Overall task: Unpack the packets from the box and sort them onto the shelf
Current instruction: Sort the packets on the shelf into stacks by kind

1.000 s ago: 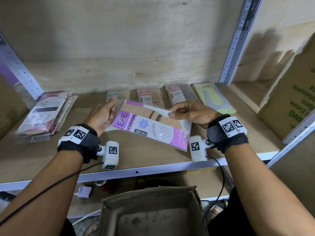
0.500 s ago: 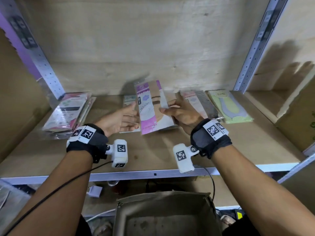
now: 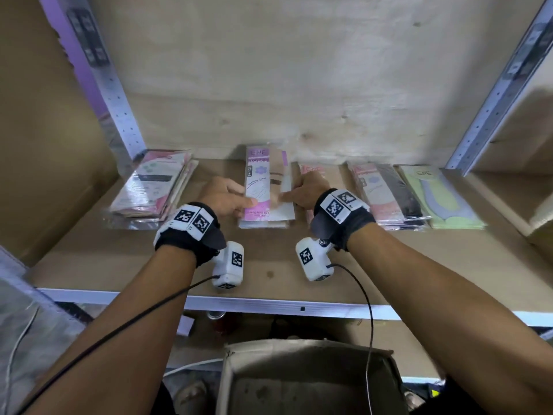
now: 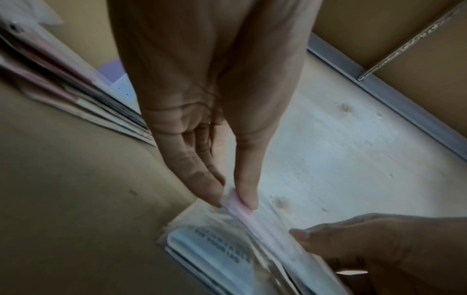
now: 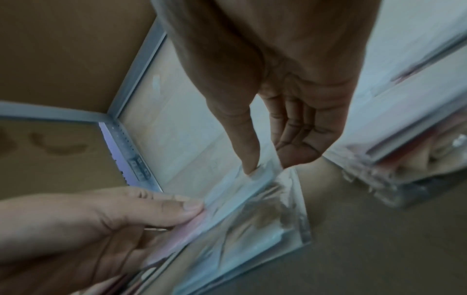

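Cardboard box (image 3: pixel 308 381) sits below the shelf (image 3: pixel 374 274); both hands' fingers (image 4: pixel 246 191) pinch the pink packet (image 3: pixel 263 187).

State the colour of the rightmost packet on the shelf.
Light green packet with a greyish-lilac sock shape; clearest in the head view.

Both hands reach forward: left hand (image 3: pixel 223 196) pinching, right hand (image 3: pixel 305 190) seemingly pinching too.

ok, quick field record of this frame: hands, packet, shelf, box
left hand: pinches the near left edge of the purple packet
right hand: pinches the packet's right edge
packet: lengthwise on a pile, second from left
shelf: five piles in a row along the back
box: below the shelf, open; no packets visible inside
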A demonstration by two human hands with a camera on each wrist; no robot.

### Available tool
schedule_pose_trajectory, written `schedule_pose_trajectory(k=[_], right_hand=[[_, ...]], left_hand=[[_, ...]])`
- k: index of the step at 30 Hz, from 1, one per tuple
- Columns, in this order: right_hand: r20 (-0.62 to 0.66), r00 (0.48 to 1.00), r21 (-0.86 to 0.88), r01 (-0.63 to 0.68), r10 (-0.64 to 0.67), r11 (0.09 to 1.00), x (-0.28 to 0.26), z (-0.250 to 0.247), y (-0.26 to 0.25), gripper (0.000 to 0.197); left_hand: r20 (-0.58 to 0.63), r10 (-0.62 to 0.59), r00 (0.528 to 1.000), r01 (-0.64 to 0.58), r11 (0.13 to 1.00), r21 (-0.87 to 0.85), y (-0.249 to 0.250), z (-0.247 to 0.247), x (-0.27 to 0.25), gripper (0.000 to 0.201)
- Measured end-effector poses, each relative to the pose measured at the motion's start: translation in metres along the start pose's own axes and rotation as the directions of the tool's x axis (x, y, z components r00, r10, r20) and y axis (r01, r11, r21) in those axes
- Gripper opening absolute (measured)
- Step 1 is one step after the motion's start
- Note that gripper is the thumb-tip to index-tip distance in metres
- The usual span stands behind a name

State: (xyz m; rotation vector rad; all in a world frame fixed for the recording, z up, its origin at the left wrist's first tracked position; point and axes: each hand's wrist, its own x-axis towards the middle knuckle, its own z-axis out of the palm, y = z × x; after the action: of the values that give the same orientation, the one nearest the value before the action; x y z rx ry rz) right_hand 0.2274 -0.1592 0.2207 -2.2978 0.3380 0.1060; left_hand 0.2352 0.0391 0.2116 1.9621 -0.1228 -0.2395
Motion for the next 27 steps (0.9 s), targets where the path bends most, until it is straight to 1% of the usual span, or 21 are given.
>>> schedule_pose_trajectory(k=[1,2,7,12,16,17,20,24,27], right_hand=[[0.008,1.0,-0.054,-0.004,0.004,0.999,-0.001,0.001,-0.002,0.05],[0.011,1.0,-0.073,-0.016,0.017,0.997,-0.001,0.002,-0.004,0.054],[0.025,0.998,-0.145,-0.05,0.054,0.988,0.002,0.01,-0.012,0.06],[0.005,0.998,-0.152,-0.055,0.056,0.987,0.007,0.015,-0.017,0.074],[-0.008,0.998,-0.163,-0.06,0.059,0.985,0.009,0.017,-0.019,0.087],[-0.016,0.998,-0.173,-0.059,0.057,0.983,0.01,0.018,-0.02,0.089],[-0.037,0.998,-0.197,-0.052,0.046,0.979,0.01,0.019,-0.021,0.088],[-0.048,0.998,-0.257,-0.049,0.037,0.965,0.006,0.02,-0.023,0.086],[-0.044,0.998,-0.248,-0.048,0.039,0.968,0.007,0.021,-0.023,0.083]], left_hand=[[-0.001,-0.016,1.0,0.016,1.0,0.013,-0.001,0.0,0.002,0.03],[-0.002,-0.03,1.0,0.03,0.999,0.025,-0.002,0.0,0.003,0.028],[-0.001,-0.087,0.996,0.087,0.994,0.068,-0.008,-0.001,0.007,0.032],[-0.017,-0.124,0.992,0.125,0.991,0.05,-0.009,-0.001,0.007,0.033],[-0.043,-0.124,0.991,0.127,0.989,0.077,-0.01,-0.001,0.009,0.018],[-0.051,-0.122,0.991,0.126,0.988,0.085,-0.01,-0.001,0.01,0.018],[-0.069,-0.118,0.991,0.124,0.989,0.084,-0.011,-0.001,0.01,0.022],[-0.073,-0.1,0.992,0.109,0.985,0.132,-0.011,0.0,0.01,0.019],[-0.066,-0.092,0.994,0.101,0.981,0.163,-0.013,0.0,0.011,0.018]])
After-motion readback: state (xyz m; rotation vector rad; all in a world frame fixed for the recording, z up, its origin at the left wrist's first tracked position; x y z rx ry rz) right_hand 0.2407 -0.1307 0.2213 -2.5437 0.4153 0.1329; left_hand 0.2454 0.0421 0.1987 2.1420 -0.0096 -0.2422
